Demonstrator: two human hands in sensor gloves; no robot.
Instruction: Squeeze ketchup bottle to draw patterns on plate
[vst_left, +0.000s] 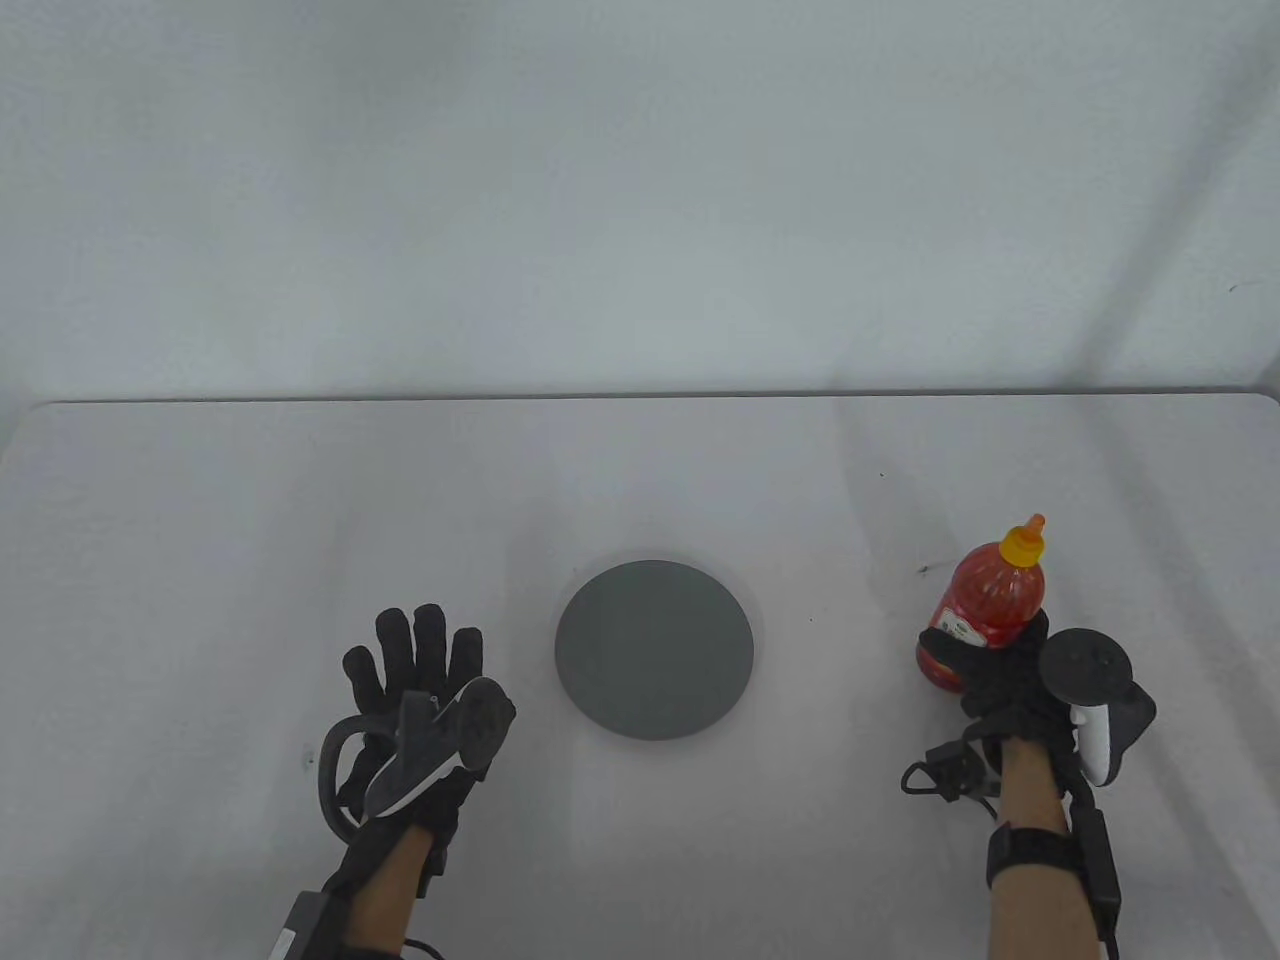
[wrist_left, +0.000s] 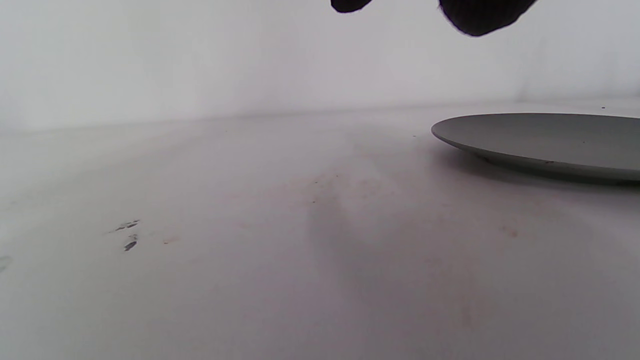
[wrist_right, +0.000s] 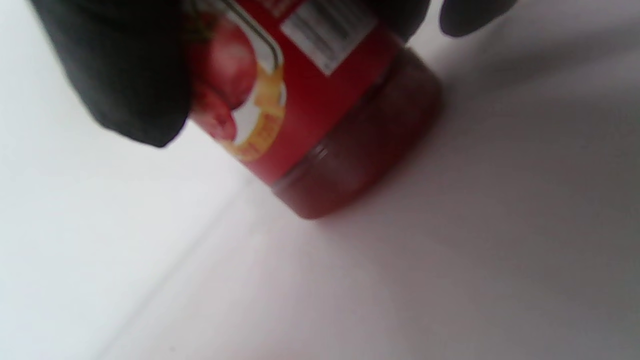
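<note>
A round grey plate (vst_left: 654, 648) lies on the table at front centre, bare of ketchup; its rim shows in the left wrist view (wrist_left: 540, 142). A red ketchup bottle (vst_left: 985, 605) with an orange cap stands to the right of the plate. My right hand (vst_left: 985, 665) grips the bottle around its lower body; in the right wrist view the bottle (wrist_right: 325, 115) has its base on or just at the table, with my fingers (wrist_right: 125, 75) wrapped around it. My left hand (vst_left: 415, 650) rests flat on the table left of the plate, fingers spread and empty.
The white table (vst_left: 250, 520) ends at a far edge against a white wall. Small dark specks mark the table surface near my left hand (wrist_left: 127, 235).
</note>
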